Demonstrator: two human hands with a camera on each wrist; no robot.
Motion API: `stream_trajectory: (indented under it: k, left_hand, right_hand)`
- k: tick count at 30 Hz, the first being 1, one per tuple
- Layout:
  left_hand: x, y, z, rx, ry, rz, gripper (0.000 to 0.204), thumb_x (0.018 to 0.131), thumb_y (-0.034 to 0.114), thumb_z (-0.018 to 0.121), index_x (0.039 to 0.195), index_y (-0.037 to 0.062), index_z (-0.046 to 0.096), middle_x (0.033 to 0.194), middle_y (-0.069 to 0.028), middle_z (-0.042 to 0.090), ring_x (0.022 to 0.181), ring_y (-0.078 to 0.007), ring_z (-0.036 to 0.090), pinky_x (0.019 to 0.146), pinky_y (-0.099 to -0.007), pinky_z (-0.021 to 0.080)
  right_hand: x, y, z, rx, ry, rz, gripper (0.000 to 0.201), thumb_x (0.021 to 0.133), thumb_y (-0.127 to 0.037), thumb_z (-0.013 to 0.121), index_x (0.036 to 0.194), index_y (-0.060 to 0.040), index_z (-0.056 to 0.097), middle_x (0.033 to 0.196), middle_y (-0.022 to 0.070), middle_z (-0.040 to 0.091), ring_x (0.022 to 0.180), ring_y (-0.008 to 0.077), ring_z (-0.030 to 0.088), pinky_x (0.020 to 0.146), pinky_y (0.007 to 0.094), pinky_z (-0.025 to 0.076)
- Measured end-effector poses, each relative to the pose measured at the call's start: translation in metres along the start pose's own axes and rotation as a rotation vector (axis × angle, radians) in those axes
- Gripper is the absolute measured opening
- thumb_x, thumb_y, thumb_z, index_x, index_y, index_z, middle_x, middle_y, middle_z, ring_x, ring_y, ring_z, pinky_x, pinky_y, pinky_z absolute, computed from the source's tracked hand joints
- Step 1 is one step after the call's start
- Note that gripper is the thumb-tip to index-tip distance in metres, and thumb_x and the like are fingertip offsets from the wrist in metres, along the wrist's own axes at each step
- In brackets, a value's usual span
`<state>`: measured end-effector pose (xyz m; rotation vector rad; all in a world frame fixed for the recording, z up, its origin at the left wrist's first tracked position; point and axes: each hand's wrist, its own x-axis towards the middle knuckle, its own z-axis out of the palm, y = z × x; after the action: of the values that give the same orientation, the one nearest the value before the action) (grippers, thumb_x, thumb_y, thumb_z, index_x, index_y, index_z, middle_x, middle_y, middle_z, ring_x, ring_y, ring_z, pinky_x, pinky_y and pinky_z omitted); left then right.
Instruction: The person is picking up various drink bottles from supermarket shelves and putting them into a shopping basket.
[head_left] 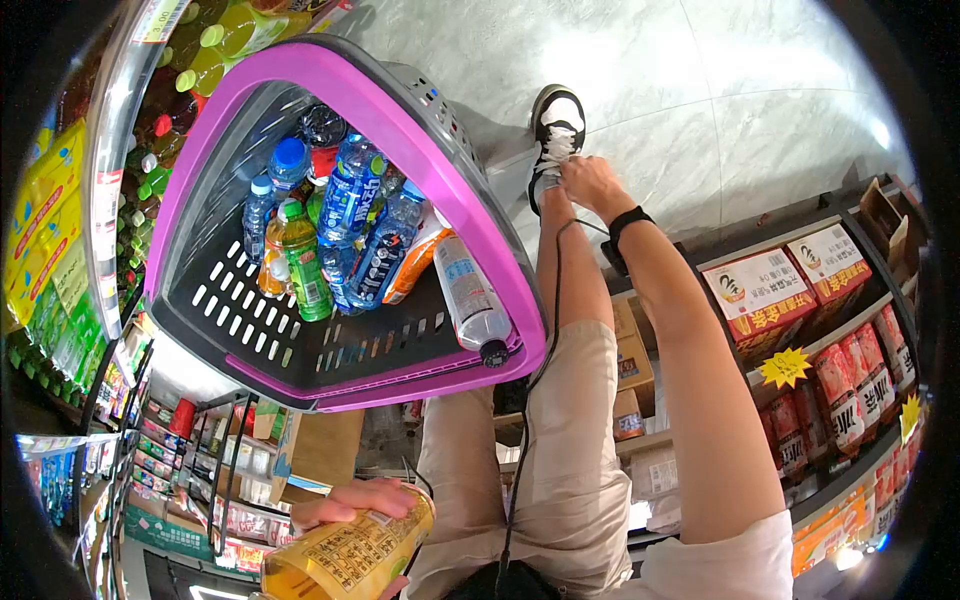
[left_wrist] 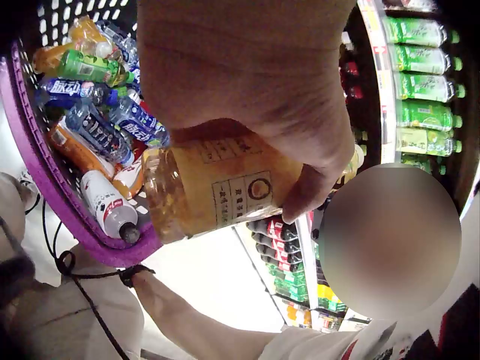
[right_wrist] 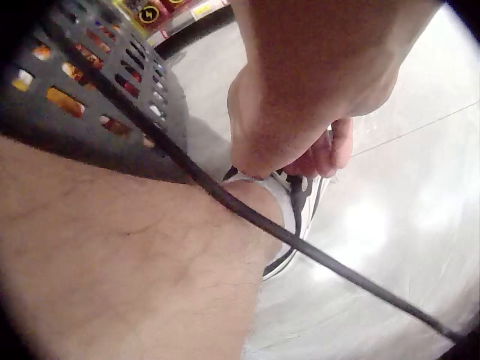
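My left hand [head_left: 360, 501] grips a bottle of amber drink [head_left: 352, 545] with a yellow label, low in the head view. In the left wrist view the bottle [left_wrist: 225, 184] lies sideways, with fingers and thumb round it. Far out, my right hand [head_left: 593, 187] reaches down to a black and white sneaker [head_left: 560, 124] with white laces. Its curled fingers [right_wrist: 322, 156] grip at the top of the shoe, close by the ankle; the fingertips are partly hidden. Beside that leg stands a grey shopping basket with a purple rim [head_left: 520, 290], holding several bottles.
A clear bottle [head_left: 470, 295] leans inside the basket wall near a green-labelled bottle [head_left: 305, 265]. A black cable [head_left: 540, 370] hangs along the leg. Drink shelves [head_left: 105, 220] rise on the left; boxes [head_left: 765, 295] and cans [head_left: 850, 385] fill shelving on the right.
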<state>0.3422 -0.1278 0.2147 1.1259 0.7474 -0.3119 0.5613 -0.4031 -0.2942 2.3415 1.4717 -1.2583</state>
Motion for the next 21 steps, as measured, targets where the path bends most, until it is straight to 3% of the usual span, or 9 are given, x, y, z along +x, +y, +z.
stream_trajectory:
  k: [1, 5, 8, 11, 13, 15, 19, 21]
  left_hand:
    - [-0.002, -0.006, 0.002, -0.107, 0.037, 0.077, 0.081, 0.078, 0.004, 0.081, 0.142, 0.014, 0.032, 0.125, -0.0235, 0.055, 0.117, -0.04, 0.055, 0.103, -0.0607, 0.042]
    - [-0.004, -0.009, 0.001, -0.111, 0.092, 0.08, 0.08, 0.078, 0.004, 0.081, 0.142, 0.0133, 0.033, 0.126, -0.0241, 0.054, 0.116, -0.0391, 0.055, 0.103, -0.0597, 0.043]
    - [-0.003, -0.004, 0.0, -0.066, 0.091, 0.072, 0.08, 0.078, 0.003, 0.081, 0.141, 0.014, 0.033, 0.126, -0.0241, 0.054, 0.116, -0.0385, 0.055, 0.102, -0.0584, 0.044]
    - [-0.006, -0.005, -0.001, -0.068, 0.123, 0.094, 0.08, 0.078, 0.001, 0.08, 0.141, 0.0147, 0.034, 0.126, -0.0236, 0.054, 0.115, -0.0382, 0.055, 0.1, -0.0565, 0.045]
    - [-0.008, 0.0, -0.006, -0.077, 0.057, 0.069, 0.082, 0.077, -0.001, 0.08, 0.142, 0.0153, 0.033, 0.127, -0.0232, 0.054, 0.116, -0.0381, 0.055, 0.099, -0.0552, 0.046]
    - [-0.009, 0.004, -0.006, -0.083, 0.06, 0.046, 0.083, 0.077, -0.001, 0.081, 0.142, 0.0157, 0.032, 0.127, -0.0231, 0.054, 0.116, -0.038, 0.055, 0.099, -0.0549, 0.047]
    - [-0.012, 0.005, -0.011, -0.116, 0.042, 0.003, 0.086, 0.077, 0.001, 0.083, 0.143, 0.0172, 0.031, 0.128, -0.023, 0.054, 0.118, -0.0377, 0.054, 0.1, -0.0544, 0.047]
    - [-0.006, 0.004, -0.01, -0.126, 0.039, 0.01, 0.085, 0.077, 0.001, 0.083, 0.143, 0.0173, 0.031, 0.129, -0.0229, 0.054, 0.119, -0.0377, 0.054, 0.101, -0.0545, 0.046]
  right_hand:
    - [0.001, -0.003, 0.001, -0.077, -0.036, -0.06, 0.021, 0.089, -0.026, 0.062, 0.085, -0.0085, 0.074, 0.091, 0.0141, 0.073, 0.088, 0.0311, 0.073, 0.075, 0.0427, 0.059]
    - [0.007, -0.008, 0.012, -0.141, -0.057, -0.103, 0.018, 0.089, -0.022, 0.061, 0.09, -0.0085, 0.072, 0.09, 0.0113, 0.073, 0.086, 0.0296, 0.072, 0.074, 0.0429, 0.059]
    - [0.002, -0.008, 0.013, -0.085, 0.016, -0.11, 0.015, 0.086, -0.015, 0.061, 0.084, -0.0067, 0.072, 0.087, 0.012, 0.073, 0.084, 0.0308, 0.072, 0.073, 0.0422, 0.059]
    - [-0.011, -0.006, -0.001, -0.144, 0.049, -0.242, 0.015, 0.084, -0.013, 0.062, 0.074, -0.0066, 0.071, 0.081, 0.0135, 0.072, 0.079, 0.032, 0.072, 0.071, 0.0407, 0.059]
    - [-0.017, -0.009, -0.007, -0.081, 0.046, -0.369, 0.016, 0.081, -0.011, 0.062, 0.068, -0.0056, 0.071, 0.076, 0.0159, 0.071, 0.075, 0.0341, 0.072, 0.069, 0.0408, 0.059]
    - [-0.012, -0.003, 0.005, -0.072, 0.096, -0.378, 0.016, 0.08, -0.012, 0.063, 0.068, -0.0047, 0.07, 0.076, 0.0166, 0.071, 0.075, 0.0343, 0.072, 0.068, 0.0417, 0.058]
    - [-0.011, -0.006, -0.003, -0.034, -0.108, -0.28, 0.014, 0.081, -0.013, 0.063, 0.075, -0.0028, 0.069, 0.081, 0.0169, 0.07, 0.079, 0.0353, 0.071, 0.07, 0.0431, 0.058]
    - [-0.015, -0.011, 0.001, 0.195, 0.121, 0.013, 0.01, 0.083, -0.012, 0.062, 0.086, -0.0052, 0.069, 0.089, 0.0154, 0.07, 0.082, 0.0372, 0.069, 0.073, 0.0455, 0.057]
